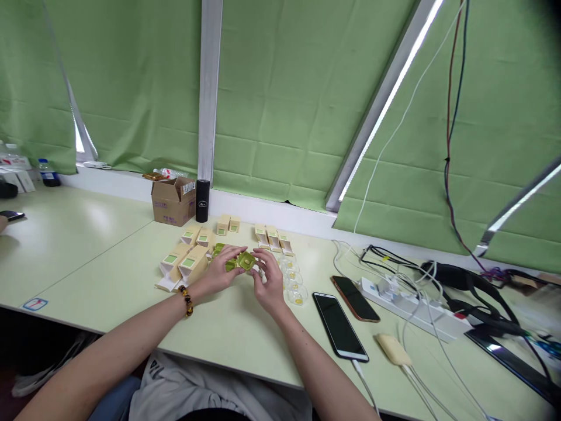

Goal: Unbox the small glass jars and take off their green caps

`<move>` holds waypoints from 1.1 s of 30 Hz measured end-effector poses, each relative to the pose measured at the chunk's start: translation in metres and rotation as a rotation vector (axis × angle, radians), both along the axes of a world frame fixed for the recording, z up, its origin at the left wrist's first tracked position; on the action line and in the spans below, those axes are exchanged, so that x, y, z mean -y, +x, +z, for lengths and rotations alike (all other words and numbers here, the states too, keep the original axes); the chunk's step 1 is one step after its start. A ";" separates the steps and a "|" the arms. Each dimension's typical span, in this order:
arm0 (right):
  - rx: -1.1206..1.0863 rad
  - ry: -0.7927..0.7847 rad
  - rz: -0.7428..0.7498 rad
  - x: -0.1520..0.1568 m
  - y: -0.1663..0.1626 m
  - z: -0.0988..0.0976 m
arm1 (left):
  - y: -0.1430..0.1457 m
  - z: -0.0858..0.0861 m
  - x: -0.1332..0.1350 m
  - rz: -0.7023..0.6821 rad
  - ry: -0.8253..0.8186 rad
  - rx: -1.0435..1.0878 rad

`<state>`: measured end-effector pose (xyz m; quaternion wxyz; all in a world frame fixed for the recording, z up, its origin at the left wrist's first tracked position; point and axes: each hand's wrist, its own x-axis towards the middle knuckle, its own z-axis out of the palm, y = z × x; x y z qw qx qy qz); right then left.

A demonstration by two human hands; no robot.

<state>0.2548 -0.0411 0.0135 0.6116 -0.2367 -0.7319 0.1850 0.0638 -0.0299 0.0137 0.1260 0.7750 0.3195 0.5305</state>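
My left hand (222, 268) and my right hand (269, 280) meet over the pale green table (109, 275). Between their fingertips they hold a small green moulded insert (244, 261), the left fingers curled on its left side, the right fingers pinching its right edge. A beaded bracelet (187, 300) circles my left wrist. Several small cream cartons with green labels (188, 263) lie just left of my hands. Clear plastic cups (293, 283) sit in a row just right of my right hand.
A brown cardboard box (173, 200) and a black cylinder (202, 200) stand at the back. More cream cartons (272, 237) line up behind my hands. Two phones (339, 324) (355, 298), a power strip (412, 307) and tangled cables (464, 286) fill the right side.
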 end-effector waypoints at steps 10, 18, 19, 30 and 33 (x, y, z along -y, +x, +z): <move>0.134 0.216 -0.157 0.002 -0.002 -0.001 | 0.006 0.006 0.013 0.185 0.301 -0.163; 0.130 0.214 -0.172 -0.001 -0.004 -0.005 | 0.007 0.012 0.024 0.240 0.427 -0.314; 0.131 0.218 -0.173 -0.002 -0.004 -0.006 | 0.007 0.012 0.024 0.242 0.433 -0.319; 0.225 0.367 -0.513 0.000 -0.003 0.000 | 0.009 0.012 0.025 0.273 0.445 -0.327; 0.227 0.377 -0.532 0.002 -0.004 0.001 | 0.009 0.013 0.027 0.281 0.460 -0.331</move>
